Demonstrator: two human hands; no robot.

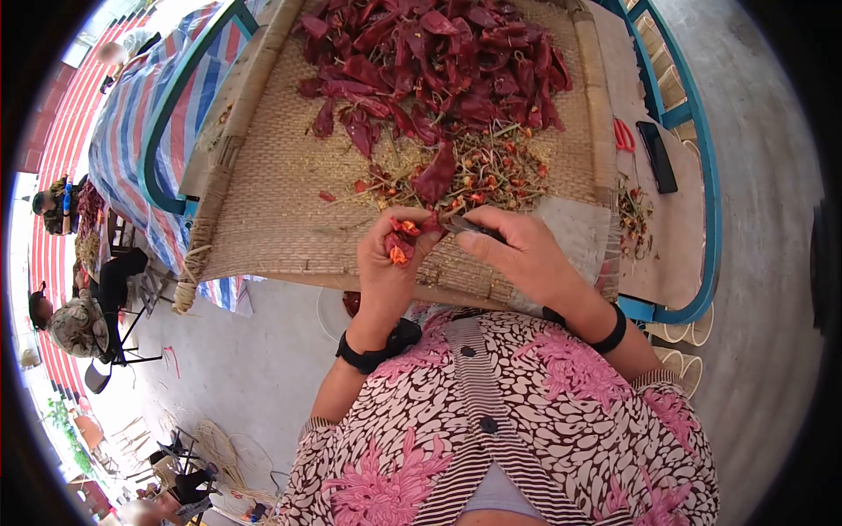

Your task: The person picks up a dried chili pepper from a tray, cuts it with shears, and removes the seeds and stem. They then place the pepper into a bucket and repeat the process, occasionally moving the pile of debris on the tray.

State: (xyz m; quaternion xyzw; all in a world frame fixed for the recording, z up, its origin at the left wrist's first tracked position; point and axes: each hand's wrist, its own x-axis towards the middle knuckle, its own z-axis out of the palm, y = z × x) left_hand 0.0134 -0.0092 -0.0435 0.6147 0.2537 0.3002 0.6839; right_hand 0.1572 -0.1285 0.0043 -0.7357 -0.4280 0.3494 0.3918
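My left hand [390,259] is closed round dried red peppers [401,243], whose cut, orange-red ends show between the fingers. My right hand [519,248] grips a small knife [462,225] with a grey blade and a dark handle. The blade's tip meets the fingertips of my left hand at a piece of pepper. Just beyond the hands, a single dried pepper [436,174] lies on the woven tray [289,210]. Beside it spreads a heap of cut stems and caps [500,167]. A large pile of dried red peppers [430,61] covers the tray's far part.
Red-handled scissors [624,136] and a black phone [657,158] lie on the board right of the tray, by more stem scraps [633,215]. A teal metal frame [709,175] surrounds it. A striped tarp [132,131] and seated people [79,324] are at left.
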